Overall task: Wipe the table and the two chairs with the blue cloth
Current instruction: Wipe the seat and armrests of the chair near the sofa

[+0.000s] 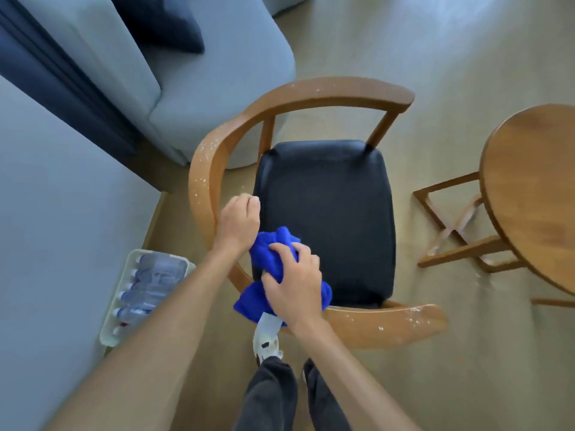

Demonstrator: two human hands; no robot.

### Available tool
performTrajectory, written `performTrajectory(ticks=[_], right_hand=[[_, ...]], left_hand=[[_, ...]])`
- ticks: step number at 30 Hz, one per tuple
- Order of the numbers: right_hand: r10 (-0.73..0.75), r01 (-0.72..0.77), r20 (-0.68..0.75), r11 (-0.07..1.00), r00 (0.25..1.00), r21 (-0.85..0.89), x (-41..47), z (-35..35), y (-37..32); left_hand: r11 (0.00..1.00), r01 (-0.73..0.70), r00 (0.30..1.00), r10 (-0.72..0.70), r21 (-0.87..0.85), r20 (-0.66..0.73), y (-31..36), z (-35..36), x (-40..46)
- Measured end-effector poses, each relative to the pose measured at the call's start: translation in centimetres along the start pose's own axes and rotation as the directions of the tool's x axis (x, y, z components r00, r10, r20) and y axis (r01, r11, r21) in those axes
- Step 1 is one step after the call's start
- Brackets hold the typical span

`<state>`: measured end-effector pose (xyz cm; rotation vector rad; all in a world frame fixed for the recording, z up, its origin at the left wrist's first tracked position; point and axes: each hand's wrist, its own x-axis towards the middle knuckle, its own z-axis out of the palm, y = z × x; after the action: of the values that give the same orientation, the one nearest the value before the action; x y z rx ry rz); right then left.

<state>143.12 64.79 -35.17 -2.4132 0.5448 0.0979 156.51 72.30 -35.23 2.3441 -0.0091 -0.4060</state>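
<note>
The curved wooden rail (214, 157) rings the black seat (326, 219) on three sides; its table-facing side is open.

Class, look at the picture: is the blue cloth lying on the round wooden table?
No: the crumpled blue cloth is gripped by the right hand over the black-seated wooden chair, apart from the round wooden table.
</note>
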Motion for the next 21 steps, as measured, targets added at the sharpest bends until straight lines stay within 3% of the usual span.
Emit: performTrajectory(ticks=[4,7,10,12,14,16,17,19,21], right_hand=[[-0.026,0.058,0.196,0.985,0.980,-0.160,-4.7,5.4,-2.1],[-0.156,0.170,0.084,0.963,0.984,-0.211,-5.9,4.8,1.4],[-0.241,0.219,-0.068,0.947,0.968,-0.236,-7.5,0.0,9.8],[-0.148,0.105,-0.161,0.963,0.976,-0.248,-8.0,-4.5,17.0],[0.055,-0.113,-0.299,0.977,0.953,-0.182,-6.9,-9.1,23.0],[0.345,-0.405,-0.426,0.913,0.837,-0.057,-4.8,-12.2,26.1],[0.420,-0.482,-0.465,0.876,0.779,-0.018,-4.0,-12.9,26.3],[0.355,-0.447,-0.521,0.893,0.776,-0.056,-3.3,-12.0,24.9],[0.216,-0.295,-0.477,0.951,0.852,-0.095,-4.3,-7.9,21.1]], left_hand=[[0.994,-0.094,0.995,0.093,0.052,0.025,-1.6,-0.7,-2.2],[0.983,-0.107,0.990,0.093,0.149,0.101,-3.2,0.7,-3.5],[0.956,-0.148,0.977,0.101,0.254,0.188,-4.0,3.0,-5.0],[0.940,-0.172,0.967,0.105,0.295,0.230,-4.2,4.5,-6.2],[0.927,-0.213,0.959,0.137,0.308,0.250,-4.8,5.8,-7.1],[0.884,-0.270,0.949,0.178,0.381,0.261,-5.7,6.8,-7.5],[0.867,-0.292,0.946,0.199,0.404,0.258,-6.1,7.2,-7.5],[0.862,-0.293,0.951,0.218,0.415,0.220,-6.5,7.6,-7.6],[0.865,-0.269,0.961,0.215,0.424,0.171,-6.3,7.9,-7.6]])
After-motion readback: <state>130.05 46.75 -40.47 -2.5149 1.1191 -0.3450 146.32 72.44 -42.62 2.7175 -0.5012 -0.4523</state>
